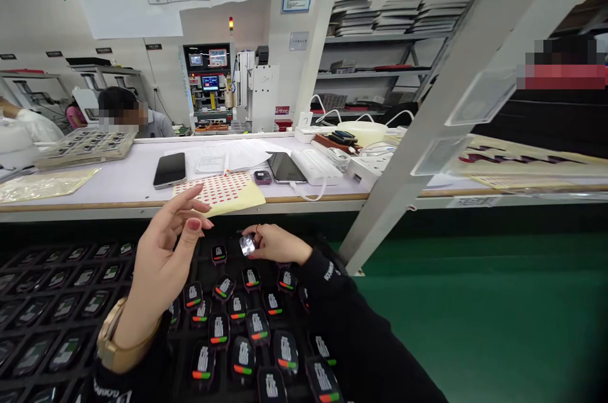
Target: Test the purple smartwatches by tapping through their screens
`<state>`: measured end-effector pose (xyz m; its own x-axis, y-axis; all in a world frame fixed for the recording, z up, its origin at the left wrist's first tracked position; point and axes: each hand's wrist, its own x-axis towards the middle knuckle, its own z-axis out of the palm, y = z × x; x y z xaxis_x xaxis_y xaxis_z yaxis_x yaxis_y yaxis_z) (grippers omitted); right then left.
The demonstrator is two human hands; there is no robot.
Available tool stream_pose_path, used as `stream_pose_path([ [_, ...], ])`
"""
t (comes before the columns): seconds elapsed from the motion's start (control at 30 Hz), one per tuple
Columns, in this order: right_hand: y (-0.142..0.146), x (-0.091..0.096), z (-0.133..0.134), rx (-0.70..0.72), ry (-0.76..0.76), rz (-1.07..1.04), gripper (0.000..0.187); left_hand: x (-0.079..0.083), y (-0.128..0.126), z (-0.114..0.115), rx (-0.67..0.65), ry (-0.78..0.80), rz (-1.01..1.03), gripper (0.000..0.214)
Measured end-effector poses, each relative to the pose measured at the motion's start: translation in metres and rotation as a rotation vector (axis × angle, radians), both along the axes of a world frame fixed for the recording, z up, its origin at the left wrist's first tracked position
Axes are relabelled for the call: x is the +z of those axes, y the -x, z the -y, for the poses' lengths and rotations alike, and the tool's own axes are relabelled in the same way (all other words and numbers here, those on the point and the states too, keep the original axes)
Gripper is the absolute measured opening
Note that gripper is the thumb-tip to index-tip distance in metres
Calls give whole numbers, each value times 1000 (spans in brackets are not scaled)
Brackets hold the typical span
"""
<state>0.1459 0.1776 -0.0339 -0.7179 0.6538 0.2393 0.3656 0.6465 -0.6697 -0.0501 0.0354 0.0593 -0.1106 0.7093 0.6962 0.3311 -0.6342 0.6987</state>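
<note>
Presently, the right hand (280, 244) is pinching a small shiny piece (247, 245) between thumb and fingers, above the far part of the dark surface (202, 268). The left hand (166, 257) is hovering, with its fingers standing wide and slightly curved. Many watch-like devices (218, 329) are lying below, showing red and green bars. Behind, a sticker sheet (237, 201) is resting on the worktop (135, 172).

Black sleeves (380, 346) with white lettering (332, 271) are worn; a gold-coloured band (109, 334) is fastened at the left hand's (166, 248) wrist, the thumbnail (194, 224) painted red.
</note>
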Motion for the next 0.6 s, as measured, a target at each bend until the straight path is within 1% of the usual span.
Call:
stream_pose_path([
  [0.07,6,-19,-11,1,-4,24,40,2,0,3,-1,-16,-5,30],
  [0.13,8,-30,-16,-13,-15,56,37,2,1,4,-4,-32,-8,28],
  [0.2,5,-35,-18,-50,-32,95,35,2,1,5,0,-41,-10,26],
  [0.3,-1,-29,-17,-115,-66,134,39,3,2,5,26,-47,-22,25],
  [0.37,-4,-18,-11,-136,-82,140,46,4,3,7,53,-46,-33,25],
  [0.43,-6,1,1,-110,-78,146,48,6,4,11,88,-50,-52,25],
  [0.5,-9,27,23,-26,-48,158,41,10,4,18,120,-81,-77,24],
  [0.57,-17,58,53,70,-12,152,38,17,3,29,163,-106,-95,22],
  [0.6,-21,74,70,133,-6,103,35,22,2,35,184,-119,-92,21],
])
